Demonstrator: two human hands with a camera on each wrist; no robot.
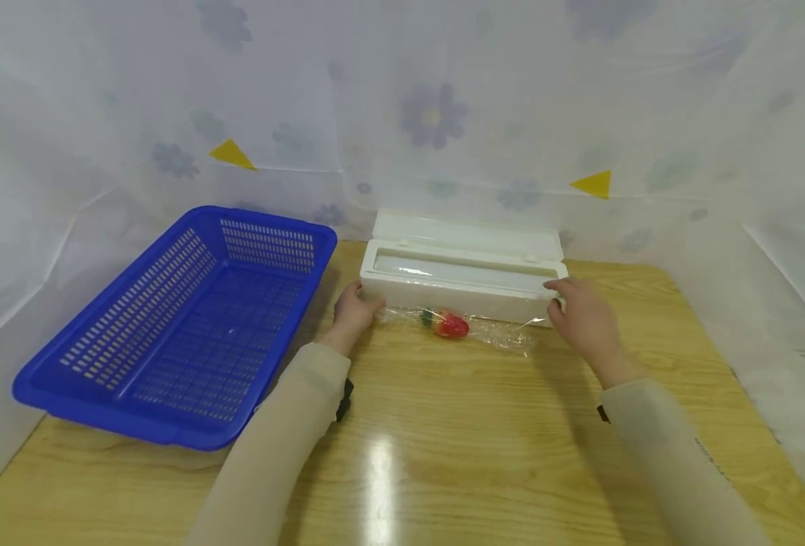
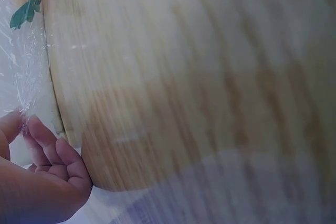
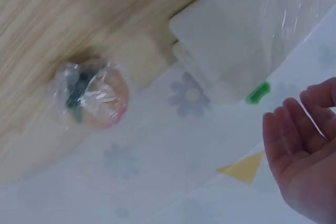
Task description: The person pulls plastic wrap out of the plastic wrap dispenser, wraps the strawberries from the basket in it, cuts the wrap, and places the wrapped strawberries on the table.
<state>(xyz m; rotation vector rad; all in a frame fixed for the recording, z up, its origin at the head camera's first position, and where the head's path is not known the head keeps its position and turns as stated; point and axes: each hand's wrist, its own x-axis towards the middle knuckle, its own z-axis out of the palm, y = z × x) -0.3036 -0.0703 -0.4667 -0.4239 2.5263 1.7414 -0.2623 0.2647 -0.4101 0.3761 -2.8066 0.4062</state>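
A long white box (image 1: 453,292) stands with its lid (image 1: 467,233) raised behind it. Clear film (image 1: 505,334) lies along its front around a red and yellow strawberry-like item (image 1: 452,324) with green leaves. At the box's left end, my left hand (image 1: 356,311) pinches the film's gathered end between thumb and finger, as the left wrist view (image 2: 50,174) shows. My right hand (image 1: 587,322) is at the box's right end, fingers relaxed over its corner. In the right wrist view that hand (image 3: 310,156) has loosely bent fingers, beside the white box (image 3: 226,35).
A blue slotted basket (image 1: 276,379) stands on the wooden table (image 1: 477,455) at the left. Behind hangs a pale flowered cloth (image 1: 443,61) with two yellow triangles (image 1: 234,155). The right wrist view shows a film-wrapped pinkish, round-looking item (image 3: 107,98) and a small green piece (image 3: 258,93).
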